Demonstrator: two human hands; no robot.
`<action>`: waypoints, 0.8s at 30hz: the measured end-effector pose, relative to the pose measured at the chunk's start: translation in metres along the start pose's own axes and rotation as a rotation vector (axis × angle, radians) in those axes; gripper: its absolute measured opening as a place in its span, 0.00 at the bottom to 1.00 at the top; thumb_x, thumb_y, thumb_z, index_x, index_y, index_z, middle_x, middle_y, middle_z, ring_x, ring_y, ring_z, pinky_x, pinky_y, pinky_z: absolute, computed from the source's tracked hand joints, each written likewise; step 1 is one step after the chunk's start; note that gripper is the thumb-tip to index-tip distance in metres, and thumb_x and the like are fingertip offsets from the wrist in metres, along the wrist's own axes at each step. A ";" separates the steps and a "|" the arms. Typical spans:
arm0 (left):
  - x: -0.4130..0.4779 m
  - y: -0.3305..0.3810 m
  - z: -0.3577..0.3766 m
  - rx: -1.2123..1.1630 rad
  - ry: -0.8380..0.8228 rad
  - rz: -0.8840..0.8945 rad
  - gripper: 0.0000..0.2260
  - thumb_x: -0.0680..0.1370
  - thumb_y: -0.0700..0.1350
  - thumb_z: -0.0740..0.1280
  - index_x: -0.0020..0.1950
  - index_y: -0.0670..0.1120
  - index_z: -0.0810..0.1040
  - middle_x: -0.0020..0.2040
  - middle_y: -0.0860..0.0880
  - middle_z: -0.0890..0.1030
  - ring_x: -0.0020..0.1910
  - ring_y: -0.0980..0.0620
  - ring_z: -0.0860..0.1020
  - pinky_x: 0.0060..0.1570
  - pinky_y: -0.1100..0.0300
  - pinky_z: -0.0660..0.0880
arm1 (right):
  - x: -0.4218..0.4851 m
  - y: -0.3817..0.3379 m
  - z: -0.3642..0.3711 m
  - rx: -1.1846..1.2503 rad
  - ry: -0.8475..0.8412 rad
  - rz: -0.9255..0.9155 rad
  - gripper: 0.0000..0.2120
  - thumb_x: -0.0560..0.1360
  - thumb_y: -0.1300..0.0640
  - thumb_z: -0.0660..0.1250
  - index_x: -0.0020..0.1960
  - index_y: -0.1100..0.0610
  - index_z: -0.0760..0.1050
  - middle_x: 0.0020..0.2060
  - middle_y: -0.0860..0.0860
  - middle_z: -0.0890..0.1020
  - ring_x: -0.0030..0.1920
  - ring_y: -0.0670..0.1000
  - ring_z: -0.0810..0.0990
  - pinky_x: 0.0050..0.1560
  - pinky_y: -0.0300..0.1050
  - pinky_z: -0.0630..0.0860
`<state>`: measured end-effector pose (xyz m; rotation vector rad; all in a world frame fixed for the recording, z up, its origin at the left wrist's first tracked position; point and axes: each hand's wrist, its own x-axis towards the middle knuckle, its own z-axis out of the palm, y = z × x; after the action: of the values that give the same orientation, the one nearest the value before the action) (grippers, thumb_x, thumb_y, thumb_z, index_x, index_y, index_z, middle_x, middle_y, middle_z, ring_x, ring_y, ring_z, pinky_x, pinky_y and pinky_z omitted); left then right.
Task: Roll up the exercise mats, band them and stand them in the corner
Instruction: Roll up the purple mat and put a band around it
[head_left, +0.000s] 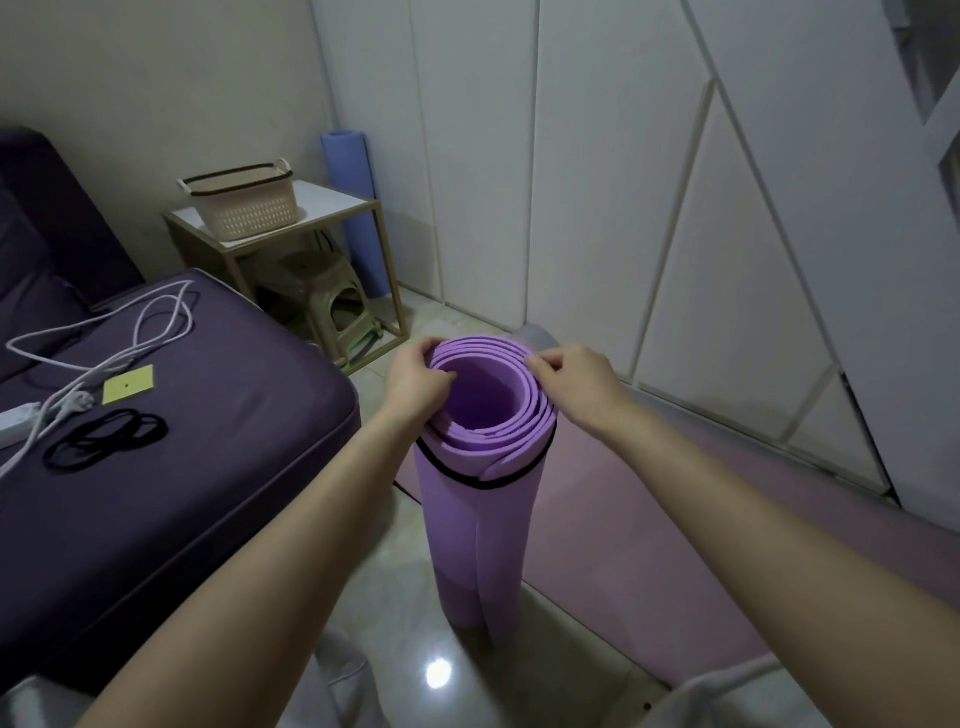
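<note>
The one black band that shows sits high on the purple mat, so its loose coils may flare or the roll may tip on the way to the far corner by the blue mat; it stands upright on the floor between your hands; your left hand grips the top rim; your right hand pinches the opposite edge.

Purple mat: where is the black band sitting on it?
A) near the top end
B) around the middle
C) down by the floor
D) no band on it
A: the black band circles the upright rolled purple mat just below its top rim, which the left hand and right hand hold.
</note>
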<state>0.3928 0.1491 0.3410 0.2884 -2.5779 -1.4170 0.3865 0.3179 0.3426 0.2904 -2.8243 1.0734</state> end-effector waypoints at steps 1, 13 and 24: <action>0.000 0.000 0.001 -0.041 0.052 -0.013 0.19 0.74 0.31 0.64 0.65 0.42 0.75 0.58 0.44 0.79 0.56 0.47 0.77 0.60 0.51 0.75 | -0.001 -0.002 0.002 -0.038 -0.004 -0.010 0.21 0.81 0.54 0.58 0.33 0.63 0.74 0.30 0.56 0.75 0.31 0.53 0.71 0.37 0.42 0.63; 0.005 0.000 -0.001 -0.132 0.115 -0.100 0.18 0.76 0.35 0.64 0.66 0.43 0.73 0.60 0.45 0.77 0.57 0.50 0.76 0.57 0.56 0.75 | -0.001 -0.023 0.012 -0.243 -0.084 0.058 0.17 0.77 0.57 0.58 0.63 0.62 0.70 0.59 0.60 0.70 0.53 0.61 0.75 0.46 0.44 0.66; -0.005 -0.043 -0.008 -0.723 0.102 -0.418 0.14 0.79 0.33 0.58 0.64 0.37 0.74 0.53 0.42 0.81 0.54 0.47 0.80 0.57 0.55 0.76 | 0.003 0.014 0.025 0.373 0.094 0.275 0.21 0.83 0.53 0.50 0.49 0.64 0.78 0.44 0.58 0.81 0.44 0.58 0.78 0.48 0.47 0.75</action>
<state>0.4032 0.1214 0.3087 0.7727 -1.8138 -2.2771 0.3794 0.3106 0.3154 -0.1246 -2.6177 1.6246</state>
